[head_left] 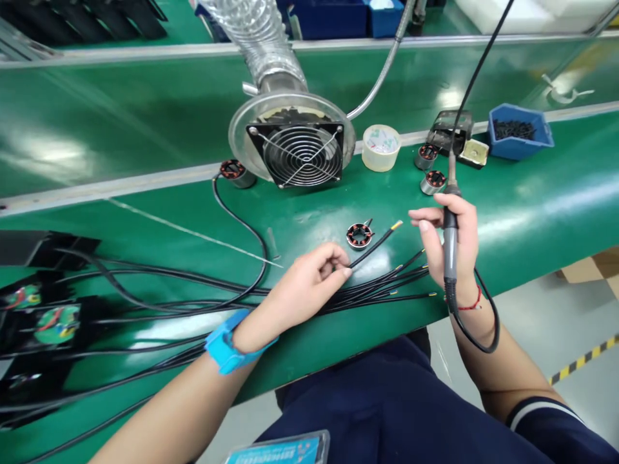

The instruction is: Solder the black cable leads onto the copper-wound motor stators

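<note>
Pinched in the fingers of my left hand (pixel 314 280) is a black cable (pixel 374 248), its yellowish stripped end raised toward the right. A small motor stator (pixel 359 236) with copper windings lies just behind that cable. My right hand (pixel 459 241) holds a soldering iron (pixel 450 238) between thumb and fingers, tip pointing up and away, with its cord looping down past the wrist. Its index and middle fingers reach out to the left, near the cable's end but apart from it. Several more black cables (pixel 387 287) run under my left hand along the bench.
A fume extractor fan (pixel 304 154) stands at the back, beside a tape roll (pixel 381 148). Further right are two stators (pixel 432 182), a soldering iron stand (pixel 449 129) and a blue bin (pixel 520 145) of small black parts. Black housings (pixel 48 322) with circuit boards lie at left.
</note>
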`<action>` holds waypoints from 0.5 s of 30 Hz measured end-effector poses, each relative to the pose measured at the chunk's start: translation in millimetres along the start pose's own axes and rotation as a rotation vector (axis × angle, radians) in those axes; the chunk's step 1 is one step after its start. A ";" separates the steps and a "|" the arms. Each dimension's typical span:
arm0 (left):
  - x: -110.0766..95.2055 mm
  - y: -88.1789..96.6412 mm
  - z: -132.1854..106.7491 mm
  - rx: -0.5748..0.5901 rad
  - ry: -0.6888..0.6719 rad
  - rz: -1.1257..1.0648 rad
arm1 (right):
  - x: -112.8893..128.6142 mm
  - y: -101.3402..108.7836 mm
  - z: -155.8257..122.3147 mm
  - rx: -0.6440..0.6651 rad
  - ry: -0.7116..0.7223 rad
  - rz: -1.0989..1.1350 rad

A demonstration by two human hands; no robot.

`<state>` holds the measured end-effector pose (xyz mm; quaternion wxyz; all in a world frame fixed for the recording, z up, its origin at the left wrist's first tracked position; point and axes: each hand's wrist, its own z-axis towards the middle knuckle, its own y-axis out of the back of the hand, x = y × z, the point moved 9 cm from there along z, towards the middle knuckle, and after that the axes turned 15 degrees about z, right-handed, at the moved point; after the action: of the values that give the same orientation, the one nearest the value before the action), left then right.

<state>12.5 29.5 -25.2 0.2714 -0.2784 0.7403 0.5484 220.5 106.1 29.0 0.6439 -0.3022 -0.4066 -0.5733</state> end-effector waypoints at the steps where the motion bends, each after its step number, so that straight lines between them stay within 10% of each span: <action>1: 2.2 3.0 -1.0 -0.005 -0.002 -0.065 | 2.1 -1.7 -2.5 0.002 -0.019 0.044; 15: 3.3 -1.6 1.9 0.018 -0.044 -0.072 | 5.2 -42.5 -4.4 0.095 -0.273 0.499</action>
<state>11.4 30.6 -29.1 0.3097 -0.2902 0.7286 0.5376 179.5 93.0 28.2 0.7179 -0.4367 -0.4290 -0.3316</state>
